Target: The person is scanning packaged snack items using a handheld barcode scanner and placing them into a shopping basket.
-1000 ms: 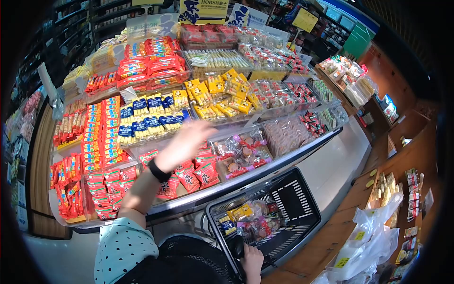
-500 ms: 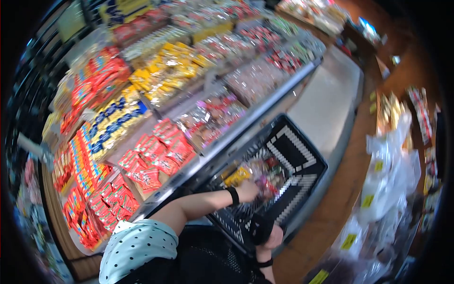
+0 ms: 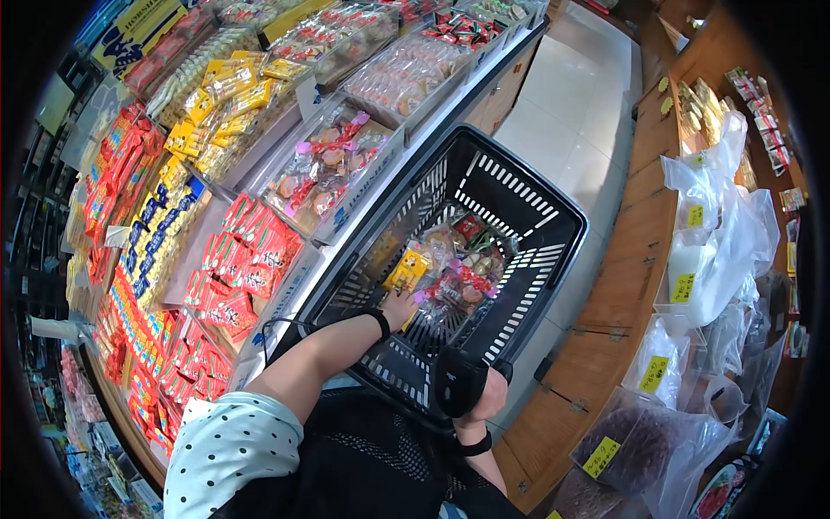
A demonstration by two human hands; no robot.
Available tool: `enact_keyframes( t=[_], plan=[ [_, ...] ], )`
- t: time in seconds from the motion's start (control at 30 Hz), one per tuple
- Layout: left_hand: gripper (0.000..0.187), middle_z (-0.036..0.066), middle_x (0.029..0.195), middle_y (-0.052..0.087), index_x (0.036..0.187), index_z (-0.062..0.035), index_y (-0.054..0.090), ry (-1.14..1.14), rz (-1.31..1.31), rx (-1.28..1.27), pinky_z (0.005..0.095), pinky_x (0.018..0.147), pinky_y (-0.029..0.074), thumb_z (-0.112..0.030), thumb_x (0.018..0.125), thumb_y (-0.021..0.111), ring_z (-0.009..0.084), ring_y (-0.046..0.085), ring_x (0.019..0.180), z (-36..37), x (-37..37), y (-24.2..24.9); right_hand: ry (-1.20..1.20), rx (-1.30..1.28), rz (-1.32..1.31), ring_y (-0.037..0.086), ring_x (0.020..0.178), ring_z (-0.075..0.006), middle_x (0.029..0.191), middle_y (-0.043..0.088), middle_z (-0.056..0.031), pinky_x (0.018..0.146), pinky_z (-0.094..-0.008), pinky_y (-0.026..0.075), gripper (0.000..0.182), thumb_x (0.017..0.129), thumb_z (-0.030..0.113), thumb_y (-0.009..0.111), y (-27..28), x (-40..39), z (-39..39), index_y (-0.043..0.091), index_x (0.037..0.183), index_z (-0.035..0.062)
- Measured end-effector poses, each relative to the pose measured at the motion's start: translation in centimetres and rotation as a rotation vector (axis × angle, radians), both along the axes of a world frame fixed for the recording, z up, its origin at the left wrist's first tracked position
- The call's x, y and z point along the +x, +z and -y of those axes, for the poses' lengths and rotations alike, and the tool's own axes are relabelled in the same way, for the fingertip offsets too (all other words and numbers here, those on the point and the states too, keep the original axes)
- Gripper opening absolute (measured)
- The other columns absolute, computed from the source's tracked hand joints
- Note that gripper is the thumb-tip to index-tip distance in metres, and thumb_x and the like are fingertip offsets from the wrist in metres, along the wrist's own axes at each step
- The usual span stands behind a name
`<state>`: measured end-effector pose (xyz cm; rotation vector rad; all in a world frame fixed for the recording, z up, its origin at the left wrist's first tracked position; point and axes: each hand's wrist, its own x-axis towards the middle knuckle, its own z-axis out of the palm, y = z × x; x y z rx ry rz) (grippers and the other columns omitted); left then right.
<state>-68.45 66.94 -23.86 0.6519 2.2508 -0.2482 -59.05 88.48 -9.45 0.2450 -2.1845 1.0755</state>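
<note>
My left hand [image 3: 399, 309], with a black band at its wrist, reaches into a black slotted shopping basket [image 3: 527, 177]. Its fingers are apart at the lower edge of a yellow packet [image 3: 407, 270]; a firm grip is not visible. Beside that packet lie clear bags of wrapped sweets [image 3: 462, 281] with pink ribbons. Near the basket's front edge, my right hand [image 3: 491, 396] is closed around a dark rounded device [image 3: 458, 381]; its fingers are partly hidden. This wrist also has a black band.
Left of the basket, a display holds red packets [image 3: 238, 272], yellow packets [image 3: 229, 95] and ribboned sweet bags [image 3: 324, 164]. Pale floor [image 3: 562, 104] runs beyond the basket. On the right are wooden cabinets [image 3: 596, 333] and plastic bags with yellow labels [image 3: 700, 259].
My left hand has moved left within the basket, from beside the sweet bags to the yellow packet's lower edge, and its fingers have opened. The view has shifted; my right hand keeps the dark device.
</note>
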Motion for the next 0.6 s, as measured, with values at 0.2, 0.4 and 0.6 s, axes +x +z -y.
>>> enact_keyframes(
  t=[0.2,0.4,0.6],
  plan=[
    [0.026,0.006,0.102,0.060,0.103,-0.0141,0.057,-0.043,-0.016,-0.073,0.0419,0.073,0.047,-0.017,0.077,0.058,0.0241,0.060,0.093,0.6,0.2,-1.2,0.019,0.038,0.000,0.061,0.078,-0.0271,0.086,0.062,-0.0091,0.069,-0.0362,0.048,0.025,0.075,0.015,0.066,0.6,-0.2,0.3,0.057,0.097,0.0053],
    [0.015,0.012,0.073,0.066,0.079,-0.0035,0.063,0.093,0.097,0.363,0.0412,0.057,0.051,-0.006,0.065,0.068,0.0246,0.066,0.071,1.8,-4.2,4.4,0.025,0.100,0.006,0.061,0.076,-0.0269,0.086,0.062,-0.0088,0.069,-0.0359,0.048,0.027,0.072,0.013,0.067,0.5,-0.4,0.5,0.058,0.096,0.0043],
    [0.019,0.013,0.087,0.064,0.084,-0.0026,0.061,0.424,-0.246,1.009,0.0364,0.076,0.048,0.004,0.067,0.054,0.0311,0.060,0.088,0.2,-5.2,18.3,-0.005,0.165,-0.010,0.061,0.078,-0.0269,0.087,0.063,-0.0090,0.069,-0.0365,0.048,0.028,0.071,0.014,0.069,0.3,-1.1,0.3,0.059,0.095,0.0040]
  ],
)
